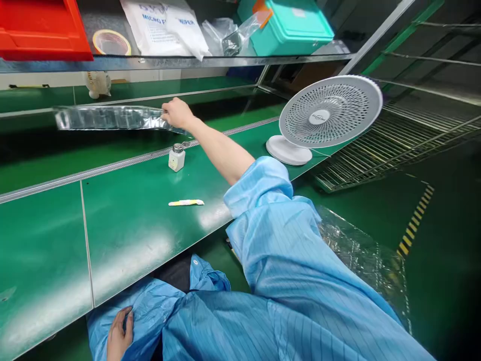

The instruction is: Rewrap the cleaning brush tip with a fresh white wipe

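Observation:
My right hand (178, 114) reaches across the green workbench and grips the right end of a clear, shiny plastic tray (108, 119), with its fingers closed on the edge. The tray extends to the left over the far part of the bench. Below my right forearm stands a small white bottle with a metal top (176, 157). Nearer to me lies a yellow-and-white pen-like tool (186, 202). My left hand (120, 333) rests on the blue smock (150, 301) over my lap, fingers loosely apart and holding nothing that I can see.
A white fan (330, 111) stands at the bench's right end, beside a wire rack (394, 135). The shelf above (225, 61) bears a red bin (41, 30), a tape roll (111, 43), wiper packs (161, 30) and a teal box (291, 30). Clear plastic sheeting (361, 255) lies at lower right.

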Demonstrator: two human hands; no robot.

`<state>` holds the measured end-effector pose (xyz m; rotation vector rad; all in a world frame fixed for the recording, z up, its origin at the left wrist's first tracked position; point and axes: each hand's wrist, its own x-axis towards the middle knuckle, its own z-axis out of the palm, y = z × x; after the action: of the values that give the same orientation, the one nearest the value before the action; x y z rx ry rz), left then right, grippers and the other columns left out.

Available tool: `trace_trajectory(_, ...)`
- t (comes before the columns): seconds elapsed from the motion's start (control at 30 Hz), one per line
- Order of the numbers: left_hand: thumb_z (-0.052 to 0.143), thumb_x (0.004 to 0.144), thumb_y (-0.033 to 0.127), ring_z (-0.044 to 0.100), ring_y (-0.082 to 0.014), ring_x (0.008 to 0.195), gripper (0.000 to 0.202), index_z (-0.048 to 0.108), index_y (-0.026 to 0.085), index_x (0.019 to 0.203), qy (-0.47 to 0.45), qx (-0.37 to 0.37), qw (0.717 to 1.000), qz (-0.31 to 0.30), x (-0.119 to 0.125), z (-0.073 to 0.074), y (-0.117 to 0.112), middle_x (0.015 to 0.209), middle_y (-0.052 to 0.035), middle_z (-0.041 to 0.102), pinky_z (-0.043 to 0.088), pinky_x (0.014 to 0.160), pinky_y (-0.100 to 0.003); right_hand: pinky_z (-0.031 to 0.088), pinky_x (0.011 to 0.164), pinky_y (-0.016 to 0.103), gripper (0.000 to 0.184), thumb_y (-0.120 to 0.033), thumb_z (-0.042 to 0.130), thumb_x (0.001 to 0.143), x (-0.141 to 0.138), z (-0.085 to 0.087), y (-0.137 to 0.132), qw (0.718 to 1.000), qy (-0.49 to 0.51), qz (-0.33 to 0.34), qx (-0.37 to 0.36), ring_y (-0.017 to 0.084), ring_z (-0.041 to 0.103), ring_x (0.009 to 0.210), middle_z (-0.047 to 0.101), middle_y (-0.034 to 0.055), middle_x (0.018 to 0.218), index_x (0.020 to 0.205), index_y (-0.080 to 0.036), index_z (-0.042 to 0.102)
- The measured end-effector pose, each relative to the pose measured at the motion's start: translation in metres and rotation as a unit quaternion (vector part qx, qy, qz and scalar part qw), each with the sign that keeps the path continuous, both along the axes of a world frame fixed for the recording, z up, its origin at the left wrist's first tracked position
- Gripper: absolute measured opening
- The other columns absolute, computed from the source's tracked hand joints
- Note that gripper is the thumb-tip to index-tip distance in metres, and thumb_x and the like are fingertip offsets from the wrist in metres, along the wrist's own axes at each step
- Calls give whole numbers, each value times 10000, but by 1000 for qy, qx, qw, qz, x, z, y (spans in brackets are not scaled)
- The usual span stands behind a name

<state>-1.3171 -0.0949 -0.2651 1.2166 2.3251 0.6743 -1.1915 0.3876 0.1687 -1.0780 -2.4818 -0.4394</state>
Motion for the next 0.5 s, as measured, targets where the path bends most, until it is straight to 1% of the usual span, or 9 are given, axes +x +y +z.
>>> trace_trajectory(0.13,352,798,279,697,-247,1042,367,713,337,831,33,-34,999,-5,4,11,3,941,23,758,543,942,-339,455,956,523,315,-279,480,932,44,-24,36,997,36,-68,-25,324,583,1110,667,179,1050,1041,-35,645)
trace_trajectory(0.2,349,816,267,689,-247,1061,377,721,305,853,49,-54,997,-24,4,15,6,974,1,756,530,964,-332,458,939,570,331,-294,511,922,66,-38,45,992,48,-105,-41,351,595,1102,656,201,1047,1025,-10,647)
trace_trajectory(0.27,346,837,260,682,-239,1075,382,725,268,888,59,-74,994,-53,2,18,8,1002,-24,752,514,984,-314,460,924,603,349,-310,549,910,88,-54,45,987,52,-139,-58,380,600,1103,646,222,1041,986,15,650)
trace_trajectory(0.37,332,874,265,660,-218,1112,404,718,212,980,70,-102,987,-104,-2,23,9,1077,-61,732,480,1016,-278,466,911,621,393,-349,575,902,118,-87,30,980,47,-175,-77,402,609,1090,647,237,1020,946,34,654)
trace_trajectory(0.43,336,886,279,639,-218,1143,414,706,179,1045,77,-118,980,-138,-4,28,7,1150,-92,703,459,1037,-277,484,893,607,444,-411,585,894,133,-113,9,978,44,-189,-82,397,625,1057,657,234,996,933,25,661)
trace_trajectory(0.5,352,885,295,611,-238,1180,424,687,166,1110,87,-132,973,-168,-6,35,4,1224,-115,666,443,1059,-316,506,867,572,487,-474,571,894,144,-137,-18,975,40,-198,-87,382,642,1015,669,227,953,904,2,670)
